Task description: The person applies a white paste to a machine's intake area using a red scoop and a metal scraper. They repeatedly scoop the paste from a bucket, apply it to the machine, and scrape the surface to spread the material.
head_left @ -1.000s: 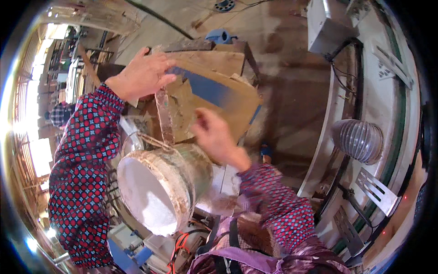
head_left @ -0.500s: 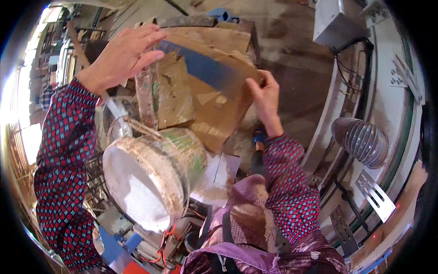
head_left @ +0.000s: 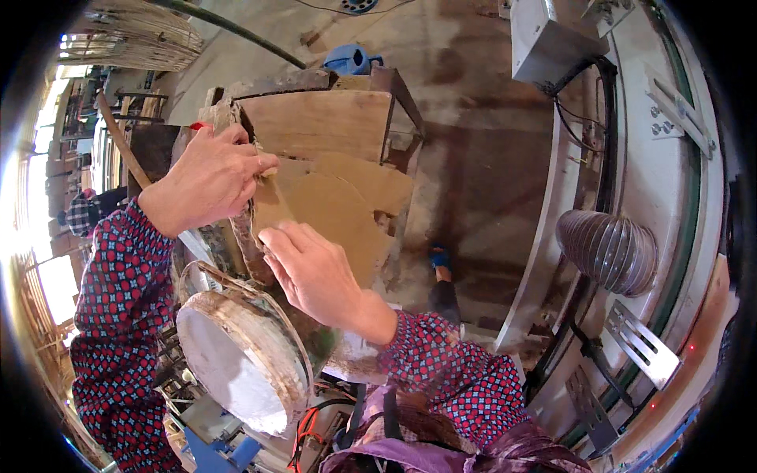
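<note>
Where fingers [head_left: 293, 251] curl, cardboard [head_left: 335, 217] partly hidden

Bucket [head_left: 272, 343] below right hand [head_left: 319, 276], room rightward

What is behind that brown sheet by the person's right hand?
Beyond the brown sheet, a wooden board shows, with a blue container farther back. The right hand hides part of the sheet; what lies directly underneath cannot be seen.
</note>
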Motion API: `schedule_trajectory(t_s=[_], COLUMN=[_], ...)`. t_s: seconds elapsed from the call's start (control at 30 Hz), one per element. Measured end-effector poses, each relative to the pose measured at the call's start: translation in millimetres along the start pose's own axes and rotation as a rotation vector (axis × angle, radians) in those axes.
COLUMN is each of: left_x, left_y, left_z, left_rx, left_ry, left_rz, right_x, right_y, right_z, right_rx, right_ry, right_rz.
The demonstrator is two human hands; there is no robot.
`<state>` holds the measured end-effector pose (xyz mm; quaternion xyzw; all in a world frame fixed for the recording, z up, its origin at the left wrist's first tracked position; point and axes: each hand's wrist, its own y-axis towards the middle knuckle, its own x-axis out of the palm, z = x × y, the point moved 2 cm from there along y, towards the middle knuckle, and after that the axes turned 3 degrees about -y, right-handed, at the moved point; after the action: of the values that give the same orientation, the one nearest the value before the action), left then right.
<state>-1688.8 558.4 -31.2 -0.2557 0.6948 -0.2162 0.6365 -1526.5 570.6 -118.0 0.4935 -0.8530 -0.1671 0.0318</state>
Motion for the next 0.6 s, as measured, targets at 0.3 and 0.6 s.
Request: schedule_trajectory(t_s=[0.3, 0.6], left_x=[4, 8], left_y=[-21, -18], left_z=[-8, -18], left_rx=[0.014, -0.092], left_ry=[-0.071, -0.132], left_rz=[0.202, 0.287], right_x=[-36, -70], right_y=[-4, -30], right_z=[48, 187], right_rx=[0.292, 0.512], right_ry=[0.049, 0.118], right_rz=[0.103, 0.275])
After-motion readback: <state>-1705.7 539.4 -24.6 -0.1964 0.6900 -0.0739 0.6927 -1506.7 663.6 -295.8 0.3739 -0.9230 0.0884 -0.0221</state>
